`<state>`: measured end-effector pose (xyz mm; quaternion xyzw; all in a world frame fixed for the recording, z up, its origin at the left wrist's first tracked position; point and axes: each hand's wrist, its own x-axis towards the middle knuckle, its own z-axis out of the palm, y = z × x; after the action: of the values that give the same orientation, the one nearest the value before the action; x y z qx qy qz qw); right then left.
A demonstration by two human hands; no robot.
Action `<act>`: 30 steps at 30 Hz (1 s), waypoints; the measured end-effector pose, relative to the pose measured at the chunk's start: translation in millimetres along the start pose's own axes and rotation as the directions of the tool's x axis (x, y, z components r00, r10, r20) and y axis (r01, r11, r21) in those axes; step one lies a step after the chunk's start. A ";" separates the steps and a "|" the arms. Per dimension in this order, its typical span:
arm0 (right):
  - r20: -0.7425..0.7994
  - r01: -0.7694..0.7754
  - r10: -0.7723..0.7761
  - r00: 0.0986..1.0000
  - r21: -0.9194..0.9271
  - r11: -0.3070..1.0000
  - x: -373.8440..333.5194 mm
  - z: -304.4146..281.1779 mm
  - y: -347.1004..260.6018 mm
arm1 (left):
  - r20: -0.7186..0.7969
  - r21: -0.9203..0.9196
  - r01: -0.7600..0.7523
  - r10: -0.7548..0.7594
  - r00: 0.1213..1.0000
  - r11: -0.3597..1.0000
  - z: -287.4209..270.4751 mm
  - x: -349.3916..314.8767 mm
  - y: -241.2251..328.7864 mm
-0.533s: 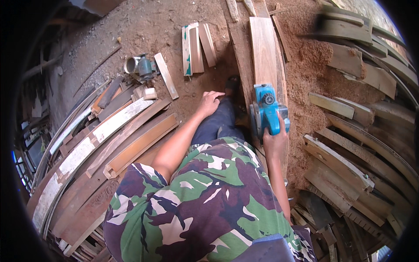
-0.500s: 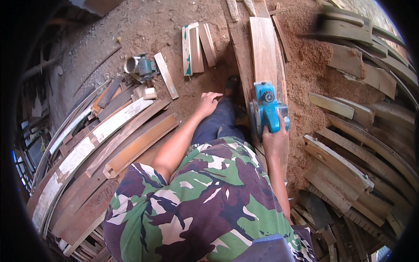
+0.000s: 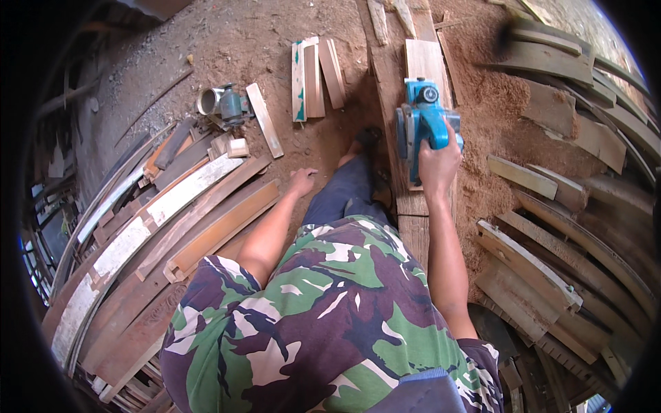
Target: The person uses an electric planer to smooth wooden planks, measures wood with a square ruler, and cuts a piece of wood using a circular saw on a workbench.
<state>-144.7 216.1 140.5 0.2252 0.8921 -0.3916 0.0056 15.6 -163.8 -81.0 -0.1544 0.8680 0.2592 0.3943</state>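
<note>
My right hand [image 3: 441,162] is wrapped round the rear handle of a blue electric planer [image 3: 425,113] with a dark round knob at its front. The planer rests on a pale wooden board [image 3: 425,60], which runs out ahead of it and shows again just behind it. That board lies on a long, rough plank bench [image 3: 412,224]. My left hand [image 3: 301,182] hangs in the air beside my left thigh, holding nothing, with at least one finger stretched out to the right. The planer's underside is hidden.
Short wood pieces [image 3: 313,79] lie on the dirt floor ahead. A small greenish machine [image 3: 231,104] stands left of them, near a loose slat [image 3: 264,120]. Stacked boards [image 3: 200,227] fill the left; more timber [image 3: 530,265] lies right, past sawdust [image 3: 492,103].
My right hand and the planer have moved forward along the board, uncovering the bench behind. My left hand has dropped back and left, away from my knee.
</note>
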 end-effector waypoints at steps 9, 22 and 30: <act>-0.076 0.135 -0.138 0.988 -0.039 0.990 178.0 59.1 -94.2 | -0.082 0.020 -0.054 0.056 0.995 0.998 -73.7 40.2 -6.2; -0.106 -0.250 0.298 0.949 0.329 0.911 -50.4 -47.4 -10.5 | -0.069 0.365 -0.455 0.511 0.857 0.812 -197.6 146.2 108.3; -0.340 -0.639 0.731 0.592 0.354 0.682 -244.9 -72.7 75.6 | 0.011 0.562 -0.802 0.968 0.249 0.200 -172.4 99.3 324.2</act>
<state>118.1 214.5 184.0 0.6367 0.6672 -0.3793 -0.0748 -305.5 -3.5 45.1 0.4403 0.8759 0.1951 0.0289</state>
